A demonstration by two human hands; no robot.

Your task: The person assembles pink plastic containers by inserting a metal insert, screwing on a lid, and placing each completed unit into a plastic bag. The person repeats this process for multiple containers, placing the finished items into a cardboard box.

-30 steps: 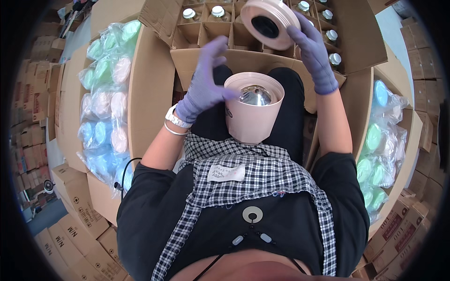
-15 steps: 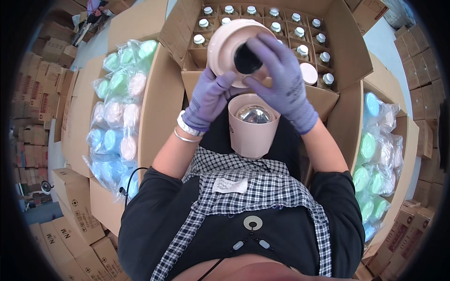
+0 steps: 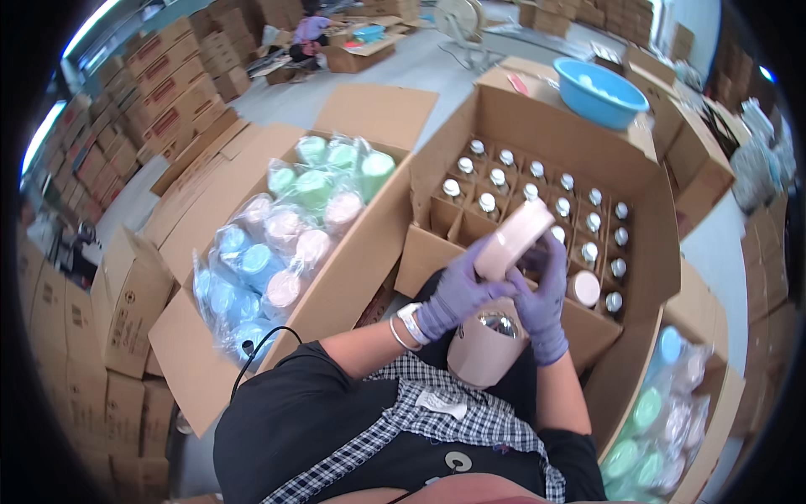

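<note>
Between both gloved hands is a round, pale pink lid (image 3: 522, 233), tilted up and seen nearly edge-on. My left hand (image 3: 457, 296) is closed on its lower left rim. My right hand (image 3: 544, 304) has its fingers bent around the lid's right side, and its fingertips are partly hidden behind it. Just below the hands, a pink cylindrical container (image 3: 480, 359) stands tilted on my lap. A shiny silver dome (image 3: 499, 322) shows inside its open top.
Ahead, a divided carton (image 3: 537, 281) holds several white-capped bottles (image 3: 487, 202) and one pink-topped item (image 3: 583, 288). Boxes of bagged green, pink and blue pieces stand at left (image 3: 285, 231) and right (image 3: 663, 412). Farther back are a blue basin (image 3: 600, 92) and a person (image 3: 311, 35).
The lid has turned from showing its underside with a black round part to nearly edge-on. My right hand has moved from that black part to its side. The view has swung up and left.
</note>
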